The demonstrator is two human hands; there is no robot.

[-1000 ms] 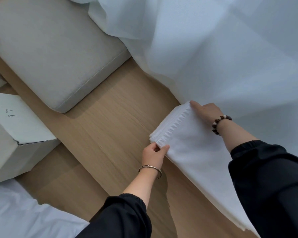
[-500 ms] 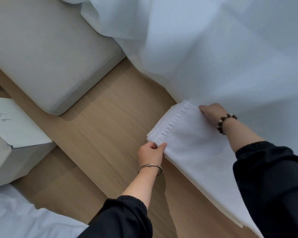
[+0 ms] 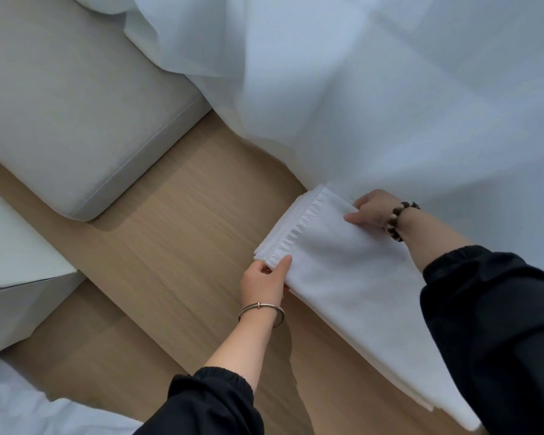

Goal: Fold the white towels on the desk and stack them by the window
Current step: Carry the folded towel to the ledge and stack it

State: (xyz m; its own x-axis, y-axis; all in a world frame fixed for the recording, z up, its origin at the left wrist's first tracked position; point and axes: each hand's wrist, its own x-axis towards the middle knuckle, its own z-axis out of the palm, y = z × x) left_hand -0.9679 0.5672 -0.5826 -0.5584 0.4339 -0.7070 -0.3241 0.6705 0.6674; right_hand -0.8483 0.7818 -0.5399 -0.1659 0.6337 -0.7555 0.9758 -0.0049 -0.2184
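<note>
Pinching soft, ruffle-edged rectangular towel (image 3: 343,277)

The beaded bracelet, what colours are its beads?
The beaded bracelet is mostly dark brown with a few paler beads, seen in the head view.

The light wooden desk (image 3: 176,246) carries a folded white towel (image 3: 343,277) on its right side, the far corner meeting a sheer curtain (image 3: 358,89). A grey cushion (image 3: 69,105) lies far left, with a white box (image 3: 19,277) nearer, both well apart from the towel.
</note>
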